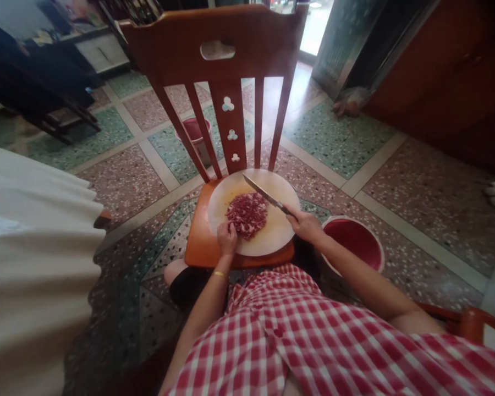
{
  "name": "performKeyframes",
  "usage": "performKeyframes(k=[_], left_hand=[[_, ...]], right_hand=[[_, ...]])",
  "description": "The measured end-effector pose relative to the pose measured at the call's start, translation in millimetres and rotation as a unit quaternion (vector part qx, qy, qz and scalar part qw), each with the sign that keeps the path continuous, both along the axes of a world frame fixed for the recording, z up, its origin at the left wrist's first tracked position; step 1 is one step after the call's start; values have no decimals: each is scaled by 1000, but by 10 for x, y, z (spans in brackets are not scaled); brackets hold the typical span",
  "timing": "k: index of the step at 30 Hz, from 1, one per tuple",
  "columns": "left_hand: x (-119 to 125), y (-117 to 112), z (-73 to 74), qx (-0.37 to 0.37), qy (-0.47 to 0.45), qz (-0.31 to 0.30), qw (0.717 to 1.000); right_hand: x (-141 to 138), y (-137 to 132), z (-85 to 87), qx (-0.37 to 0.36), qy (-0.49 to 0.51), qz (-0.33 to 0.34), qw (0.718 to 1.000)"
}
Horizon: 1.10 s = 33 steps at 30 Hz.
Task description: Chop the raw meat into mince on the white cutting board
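Note:
A round white cutting board (280,190) lies on the seat of a wooden chair. Heaped on its left half is chopped red meat (247,214) with pale bits of fat. My right hand (305,224) grips the dark handle of a knife (264,193). The blade slants up and left over the board, beyond the meat's upper right edge. Against the meat's lower left edge is my left hand (227,238), fingers curled closed. Whatever is between those fingertips, if anything, is hidden.
The chair's tall back (218,44) rises behind the board. A red-lined bucket (355,242) stands on the floor at right, and another red bucket (196,129) is behind the chair. A pale cloth (37,264) hangs at left.

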<state>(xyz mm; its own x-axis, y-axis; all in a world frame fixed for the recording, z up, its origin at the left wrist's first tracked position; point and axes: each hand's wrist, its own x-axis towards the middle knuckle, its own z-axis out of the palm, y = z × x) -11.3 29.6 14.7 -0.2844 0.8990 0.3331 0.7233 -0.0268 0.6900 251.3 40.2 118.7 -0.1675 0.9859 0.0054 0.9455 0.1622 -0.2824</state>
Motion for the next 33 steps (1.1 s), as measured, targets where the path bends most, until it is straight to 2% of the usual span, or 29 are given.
performKeyframes(k=[2,4,9,13,15,19,21,23,25,27,30,33], left_hand=[[-1,0,8,1,-1,-3,1000],[-4,-3,6,1,-1,-2,1000],[-13,-2,-18,-2,3,7,1000],[-12,10,-14,-3,2,1,1000],[-10,11,-10,0,2,0,1000],[-8,2,-6,-2,7,5,1000],[-7,0,1,-5,7,4,1000],[-4,1,11,-10,9,1,1000],[-1,4,19,-11,12,0,1000],[1,6,20,-9,11,3,1000],[1,6,9,-6,11,7,1000],[2,6,2,-9,18,1,1000]], right_hand=[[13,-5,46,42,28,0,999],[10,-7,33,48,26,-3,999],[16,-3,-38,-41,-39,-4,998],[8,19,77,23,29,-8,999],[-6,25,56,38,46,-9,998],[10,13,-104,-42,25,-33,998],[44,6,-100,-59,49,-44,996],[90,6,-29,-42,116,-51,991],[155,14,25,-23,209,-58,976],[249,27,-19,-45,307,-87,947],[421,52,-276,-147,436,-153,874],[496,105,-561,-218,508,-189,812]])
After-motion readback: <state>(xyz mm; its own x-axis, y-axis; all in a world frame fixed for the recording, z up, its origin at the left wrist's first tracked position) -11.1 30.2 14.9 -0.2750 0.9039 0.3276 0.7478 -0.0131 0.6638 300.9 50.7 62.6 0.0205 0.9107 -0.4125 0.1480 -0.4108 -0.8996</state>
